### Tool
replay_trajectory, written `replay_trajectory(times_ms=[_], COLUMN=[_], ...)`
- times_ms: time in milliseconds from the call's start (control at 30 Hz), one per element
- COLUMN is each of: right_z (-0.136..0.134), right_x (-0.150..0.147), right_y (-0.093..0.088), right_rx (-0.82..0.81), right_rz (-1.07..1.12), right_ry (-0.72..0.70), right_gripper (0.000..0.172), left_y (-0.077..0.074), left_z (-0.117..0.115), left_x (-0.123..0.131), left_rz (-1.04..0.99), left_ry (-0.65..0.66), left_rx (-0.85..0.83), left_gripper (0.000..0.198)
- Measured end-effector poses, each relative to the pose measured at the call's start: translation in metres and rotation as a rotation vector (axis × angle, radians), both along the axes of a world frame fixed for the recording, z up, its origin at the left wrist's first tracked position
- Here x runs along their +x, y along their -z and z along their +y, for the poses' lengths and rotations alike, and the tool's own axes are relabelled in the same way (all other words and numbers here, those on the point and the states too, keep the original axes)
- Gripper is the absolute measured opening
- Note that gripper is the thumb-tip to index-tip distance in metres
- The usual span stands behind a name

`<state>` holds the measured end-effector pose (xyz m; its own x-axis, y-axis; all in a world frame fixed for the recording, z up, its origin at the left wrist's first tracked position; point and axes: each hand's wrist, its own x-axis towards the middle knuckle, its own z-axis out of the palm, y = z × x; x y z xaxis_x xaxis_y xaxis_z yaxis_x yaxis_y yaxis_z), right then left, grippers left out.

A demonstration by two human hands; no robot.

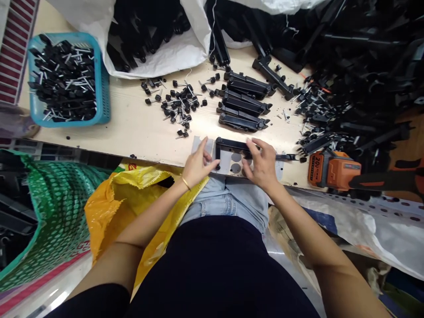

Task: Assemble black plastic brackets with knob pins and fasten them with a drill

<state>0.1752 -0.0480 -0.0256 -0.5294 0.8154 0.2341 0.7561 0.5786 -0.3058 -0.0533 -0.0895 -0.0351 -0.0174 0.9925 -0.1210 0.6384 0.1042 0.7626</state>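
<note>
A black folding plastic arm [232,143] lies at the front edge of the table on a grey metal plate [225,161] with round marks. Its short section bends toward me at the left end, and a thin end sticks out to the right. My left hand [198,164] is open beside that bent end, thumb and fingers apart, the thumb tip close to it. Over the arm's right part, my right hand [261,163] has its fingers and thumb curled around it; the palm hides part of the arm. Several similar black arms [243,121] lie in a row just beyond.
Loose black-headed screws [180,104] are scattered left of the row. A blue basket [105,97] of such screws stands at left. An orange cordless tool battery [342,170] sits at right, near piled black parts [374,75]. A white sack [195,48] holds more parts; a yellow sack [109,198] hangs below.
</note>
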Motion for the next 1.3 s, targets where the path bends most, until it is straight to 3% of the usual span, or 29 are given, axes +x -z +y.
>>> replay_trajectory(times_ms=[100, 167, 400, 633, 833, 967, 1067, 1167, 1233, 1300], right_z=[0.015, 0.027, 0.038, 0.035, 0.03, 0.029, 0.019, 0.008, 0.003, 0.001], right_x=[-0.035, -0.047, -0.04, -0.04, -0.044, -0.047, -0.031, 0.01, 0.04, 0.064], right_y=[-0.005, 0.0, 0.023, 0.022, 0.021, 0.015, 0.006, 0.001, 0.004, 0.009], right_rx=[-0.065, -0.108, -0.072, -0.07, -0.044, -0.077, -0.039, 0.044, 0.023, -0.051], right_rz=[-0.091, -0.166, -0.185, -0.237, -0.317, -0.246, -0.036, 0.057, -0.023, -0.111], right_ry=[-0.191, -0.232, -0.209, -0.226, -0.183, -0.221, -0.209, 0.007, 0.101, 0.077], right_gripper=[0.06, 0.061, 0.07, 0.07, 0.063, 0.069, 0.068, 0.054, 0.047, 0.04], left_y=[0.001, -0.001, -0.012, -0.016, -0.019, -0.03, -0.037, -0.034, -0.028, -0.024], left_z=[-0.004, 0.0, 0.013, 0.021, 0.023, 0.023, 0.024, 0.032, 0.042, 0.052], left_x=[0.021, 0.029, 0.038, 0.031, 0.042, 0.019, -0.002, -0.007, -0.005, -0.002], left_rz=[0.145, 0.203, 0.224, 0.237, 0.269, 0.352, 0.402, 0.395, 0.447, 0.529], left_ry=[0.006, 0.005, -0.02, 0.118, 0.032, 0.179, 0.269, 0.588, 0.806, 0.909], left_rx=[-0.164, -0.222, -0.359, -0.382, -0.385, -0.323, -0.012, 0.233, 0.22, 0.192], left_gripper=[0.079, 0.07, 0.072, 0.075, 0.073, 0.066, 0.049, 0.072, 0.093, 0.106])
